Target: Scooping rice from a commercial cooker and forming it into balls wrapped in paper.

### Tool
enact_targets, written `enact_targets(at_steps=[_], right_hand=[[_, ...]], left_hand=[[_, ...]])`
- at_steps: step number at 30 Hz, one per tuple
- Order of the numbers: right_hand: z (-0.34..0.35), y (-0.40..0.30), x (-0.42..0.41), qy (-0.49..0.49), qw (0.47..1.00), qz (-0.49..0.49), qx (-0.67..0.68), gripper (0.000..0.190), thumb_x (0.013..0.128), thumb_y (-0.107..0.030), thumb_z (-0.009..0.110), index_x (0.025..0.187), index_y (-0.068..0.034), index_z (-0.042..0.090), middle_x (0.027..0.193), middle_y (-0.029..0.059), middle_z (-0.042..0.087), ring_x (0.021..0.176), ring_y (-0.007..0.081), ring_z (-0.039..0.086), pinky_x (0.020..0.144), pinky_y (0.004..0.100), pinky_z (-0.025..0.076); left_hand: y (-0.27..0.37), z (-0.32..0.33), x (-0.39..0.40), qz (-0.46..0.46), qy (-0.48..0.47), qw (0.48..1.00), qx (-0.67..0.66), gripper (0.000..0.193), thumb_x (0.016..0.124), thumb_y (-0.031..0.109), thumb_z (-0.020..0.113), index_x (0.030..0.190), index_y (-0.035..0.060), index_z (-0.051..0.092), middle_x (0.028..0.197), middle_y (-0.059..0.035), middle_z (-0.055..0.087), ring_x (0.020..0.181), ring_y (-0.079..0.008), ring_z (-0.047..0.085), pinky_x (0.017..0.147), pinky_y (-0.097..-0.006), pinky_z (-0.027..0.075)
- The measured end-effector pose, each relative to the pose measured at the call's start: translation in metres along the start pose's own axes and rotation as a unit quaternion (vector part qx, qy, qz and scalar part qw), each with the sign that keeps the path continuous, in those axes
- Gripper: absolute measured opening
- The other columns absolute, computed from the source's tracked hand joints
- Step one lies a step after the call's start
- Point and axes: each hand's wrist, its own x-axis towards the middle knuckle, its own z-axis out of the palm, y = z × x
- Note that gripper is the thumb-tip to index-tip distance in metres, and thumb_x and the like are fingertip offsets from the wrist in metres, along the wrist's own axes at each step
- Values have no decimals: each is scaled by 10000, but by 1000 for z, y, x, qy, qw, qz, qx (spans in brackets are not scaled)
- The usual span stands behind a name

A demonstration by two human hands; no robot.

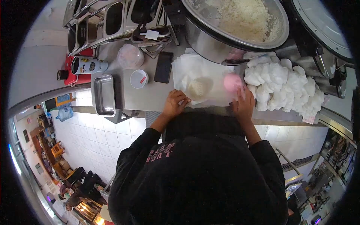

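Observation:
A small mound of cooked rice (197, 87) sits on a stack of thin white wrapping paper (184, 63) on the metal counter. My left hand (176, 102) pinches the near left corner of the top sheet between thumb and fingers. At the paper's right side, my right hand (243, 102) has its fingertips at the near edge of a round pink bowl or cup (233, 81). Blur there hides whether those fingers grip the bowl, the paper, or neither. Just to the right lies a pile of white wrapped bundles (281, 83).
A large pot of rice (242, 19) overhangs the paper's far edge. Leftward are a phone (163, 67), a white tub (139, 79), a plastic-wrapped container (130, 56), a printed cup (89, 65) and a steel pan (104, 95). A rack of metal pans (114, 19) stands behind.

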Motion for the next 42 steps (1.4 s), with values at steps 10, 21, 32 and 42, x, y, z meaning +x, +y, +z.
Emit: enact_targets(at_steps=[10, 21, 32, 42], right_hand=[[50, -25, 34, -198, 917, -29, 345, 380, 845, -294, 756, 1133, -62, 668, 1084, 95, 655, 1066, 273, 597, 922, 396, 469], [46, -34, 36, -250, 876, 0, 412, 234, 895, -230, 724, 963, -10, 686, 972, 109, 685, 871, 244, 670, 806, 329, 528], [77, -51, 36, -96, 934, 132, 318, 259, 969, -281, 609, 922, -28, 640, 765, 189, 665, 705, 372, 660, 629, 408, 501], [89, -54, 32, -100, 987, 79, 97, 262, 960, -321, 587, 853, -82, 599, 701, 155, 648, 670, 380, 649, 600, 475, 498]], left_hand=[[-9, -5, -3, 5, -29, 999, -26, 94, 828, 159, 743, 857, 76, 709, 850, -67, 642, 870, -292, 590, 798, -411, 472], [-17, 3, -9, -70, -10, 997, -44, 126, 854, 195, 735, 853, 72, 709, 876, -77, 671, 888, -303, 603, 829, -417, 474], [-26, 12, -4, -101, 116, 988, -23, 249, 883, 253, 732, 1003, 42, 677, 819, -122, 677, 823, -286, 664, 719, -384, 529], [-27, 43, 13, -144, 110, 972, 149, 177, 969, 214, 583, 880, 72, 528, 642, -122, 636, 552, -343, 640, 516, -438, 493]])
